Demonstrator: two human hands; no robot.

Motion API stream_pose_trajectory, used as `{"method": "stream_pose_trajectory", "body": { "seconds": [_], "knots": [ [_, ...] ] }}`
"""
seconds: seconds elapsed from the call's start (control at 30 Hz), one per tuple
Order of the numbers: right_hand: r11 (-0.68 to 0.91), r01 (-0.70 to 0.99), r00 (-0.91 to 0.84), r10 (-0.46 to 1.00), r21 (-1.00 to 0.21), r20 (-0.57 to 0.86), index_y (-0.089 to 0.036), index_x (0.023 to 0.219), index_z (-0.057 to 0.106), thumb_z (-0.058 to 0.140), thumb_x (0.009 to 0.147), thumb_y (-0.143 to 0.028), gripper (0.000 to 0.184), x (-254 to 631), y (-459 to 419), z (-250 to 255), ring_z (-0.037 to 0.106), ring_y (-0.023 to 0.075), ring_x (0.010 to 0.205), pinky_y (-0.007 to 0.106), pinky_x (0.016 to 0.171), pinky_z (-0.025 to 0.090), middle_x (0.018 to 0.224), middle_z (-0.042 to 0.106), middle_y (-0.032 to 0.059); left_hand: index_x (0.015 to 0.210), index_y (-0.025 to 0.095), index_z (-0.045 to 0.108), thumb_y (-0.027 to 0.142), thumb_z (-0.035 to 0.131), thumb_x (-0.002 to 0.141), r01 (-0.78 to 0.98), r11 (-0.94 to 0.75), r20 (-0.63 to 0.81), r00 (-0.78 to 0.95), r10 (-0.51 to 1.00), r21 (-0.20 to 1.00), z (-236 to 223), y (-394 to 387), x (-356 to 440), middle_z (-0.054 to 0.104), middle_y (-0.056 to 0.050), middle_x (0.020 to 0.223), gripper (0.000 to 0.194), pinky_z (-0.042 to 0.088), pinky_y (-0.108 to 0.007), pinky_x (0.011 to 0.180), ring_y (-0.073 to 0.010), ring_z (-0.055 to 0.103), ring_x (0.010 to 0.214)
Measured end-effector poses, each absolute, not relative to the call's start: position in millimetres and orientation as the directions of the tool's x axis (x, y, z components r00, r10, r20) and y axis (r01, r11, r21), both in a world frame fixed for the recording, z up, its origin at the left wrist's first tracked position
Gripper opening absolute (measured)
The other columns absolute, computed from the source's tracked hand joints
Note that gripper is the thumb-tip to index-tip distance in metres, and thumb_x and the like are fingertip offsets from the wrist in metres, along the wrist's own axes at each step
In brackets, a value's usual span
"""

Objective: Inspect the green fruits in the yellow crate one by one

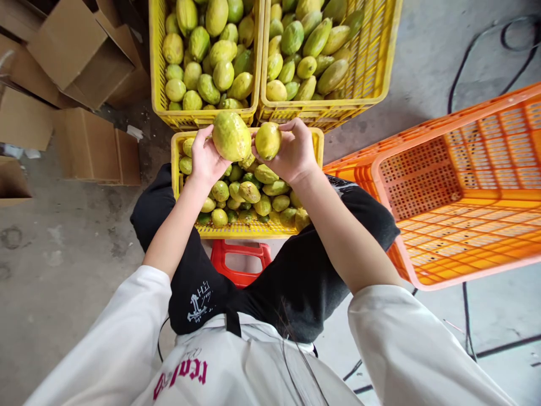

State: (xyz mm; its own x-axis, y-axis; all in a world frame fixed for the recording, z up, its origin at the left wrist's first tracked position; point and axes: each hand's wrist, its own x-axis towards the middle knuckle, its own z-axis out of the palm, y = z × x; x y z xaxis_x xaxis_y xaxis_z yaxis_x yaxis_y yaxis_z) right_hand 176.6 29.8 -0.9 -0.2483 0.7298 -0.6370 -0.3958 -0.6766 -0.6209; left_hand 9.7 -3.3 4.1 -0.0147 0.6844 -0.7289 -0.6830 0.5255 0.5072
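My left hand (pixel 208 155) grips a large yellow-green papaya (pixel 231 136), its fingers curled round the left side. Close by on the right, my right hand (pixel 296 149) holds a smaller, rounder papaya (pixel 268 141). The two fruits are side by side with a narrow gap between them. Both are raised over a yellow crate (pixel 249 230) between my knees, where several more green and yellow papayas (pixel 249 192) lie in a loose heap. Part of that heap is hidden behind my hands and forearms.
Beyond stand two larger yellow crates, the left one (pixel 155 62) and the right one (pixel 391 51), holding many papayas. An orange crate (pixel 477 237) lies tilted at my right. Cardboard boxes (pixel 88 144) pile up at left. A red stool (pixel 222 265) shows between my legs. Black cables (pixel 465 62) run across the floor.
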Motion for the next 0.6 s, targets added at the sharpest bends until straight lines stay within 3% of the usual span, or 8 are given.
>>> {"method": "stream_pose_trajectory", "body": {
  "seconds": [0.17,0.33,0.47,0.6],
  "knots": [
    [-0.640,-0.445,-0.322,0.767,-0.626,-0.555,-0.027,0.089,0.060,0.069,0.086,-0.033,0.011,176.3,28.5,7.1,0.068,0.0181,0.091,0.034,0.086,0.058,0.086,0.069,-0.0028,0.136,0.042,0.055,0.057,0.050,0.096,-0.754,0.381,-0.608,-0.031,0.793,0.536,10.2,-5.5,12.3,0.079,0.006,0.108,0.043,0.045,-0.042,0.116,-0.0227,0.046,0.144],
    [-0.625,-0.559,-0.362,0.776,-0.545,-0.517,-0.026,0.092,0.061,0.063,0.088,-0.029,0.005,174.1,27.6,4.2,0.060,0.0108,0.076,0.022,0.079,0.056,0.082,0.064,-0.0054,0.104,0.030,0.064,0.052,0.044,0.102,-0.754,0.339,-0.564,-0.050,0.824,0.563,8.3,-3.1,10.2,0.075,0.001,0.086,0.030,0.052,-0.036,0.107,-0.0226,0.061,0.130],
    [-0.669,-0.478,-0.328,0.737,-0.569,-0.591,-0.028,0.086,0.057,0.072,0.075,-0.018,0.021,173.2,27.3,-10.3,0.065,0.0144,0.084,0.027,0.081,0.060,0.082,0.064,-0.0052,0.101,0.025,0.064,0.044,0.048,0.103,-0.648,0.481,-0.633,-0.002,0.774,0.590,-1.4,-1.8,11.8,0.075,-0.002,0.090,0.026,0.053,-0.042,0.108,-0.0245,0.063,0.128],
    [-0.670,-0.334,-0.145,0.731,-0.663,-0.667,-0.030,0.085,0.052,0.083,0.067,-0.017,0.039,170.4,27.3,-32.2,0.066,0.0182,0.076,0.033,0.069,0.063,0.071,0.059,-0.0061,0.103,0.022,0.067,0.033,0.048,0.101,-0.578,0.527,-0.639,0.013,0.769,0.623,-9.7,-5.1,16.7,0.077,-0.007,0.093,0.021,0.047,-0.045,0.115,-0.0241,0.060,0.131]
  ]
}}
